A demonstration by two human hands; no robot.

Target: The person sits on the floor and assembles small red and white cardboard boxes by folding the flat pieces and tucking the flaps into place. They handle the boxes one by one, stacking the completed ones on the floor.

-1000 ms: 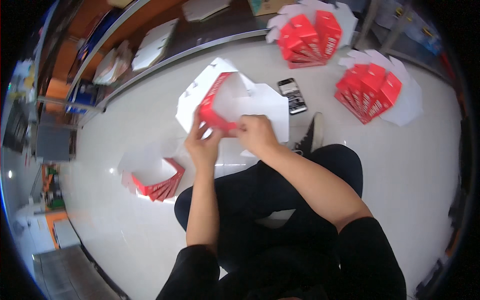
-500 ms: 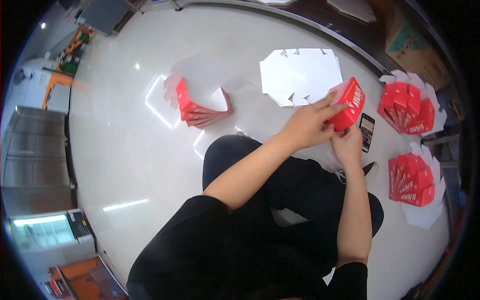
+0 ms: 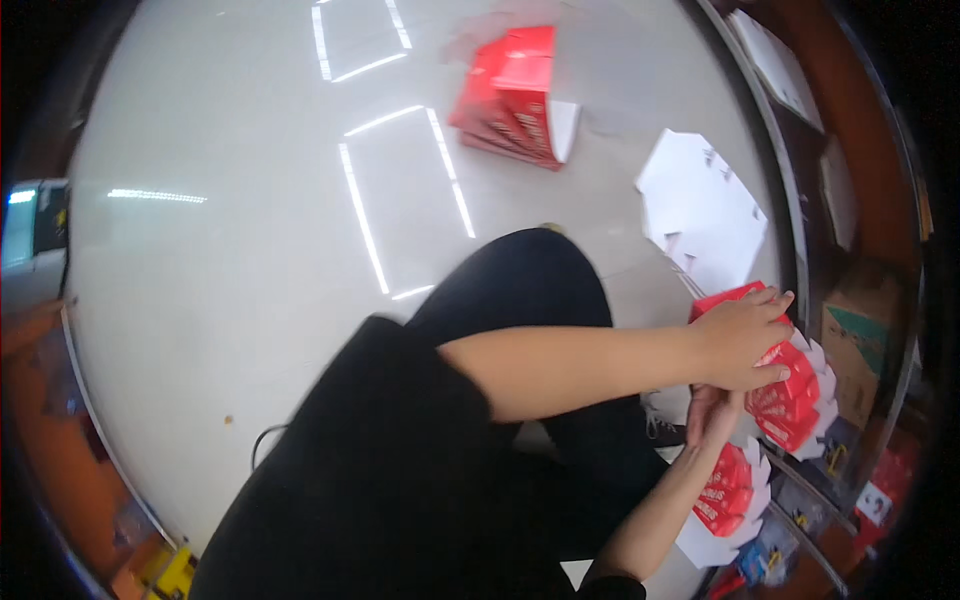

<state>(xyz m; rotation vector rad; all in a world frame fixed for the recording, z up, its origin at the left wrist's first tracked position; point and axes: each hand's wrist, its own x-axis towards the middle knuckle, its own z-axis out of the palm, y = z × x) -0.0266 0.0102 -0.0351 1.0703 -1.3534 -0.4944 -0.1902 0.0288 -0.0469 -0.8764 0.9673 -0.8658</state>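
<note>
Since half a second ago the view has swung further to the right, and both hands have carried the red folded carton [image 3: 738, 300] over to the right edge of the scene, down onto the fanned stack of red cartons [image 3: 790, 400] lying on the pale floor [image 3: 230, 300]. Left hand [image 3: 742, 340] reaches across the body with the forearm stretched level, palm down, fingers curled over the top of that carton, pressing it onto the stack. Right hand [image 3: 712, 412] comes up from the near edge, forearm bent steeply, fingers raised beneath the left hand; its hold is hidden by the left hand, so whether it clasps anything cannot be told.

Counted: two fanned stacks of red cartons at the right, the second one [image 3: 728, 490] nearer and lower; one further heap of red cartons [image 3: 512, 95] at the far middle; one spread of flat white sheets [image 3: 700, 210] far right, between that heap and the hands. One black-clad knee [image 3: 525, 285] rises in the middle
</note>
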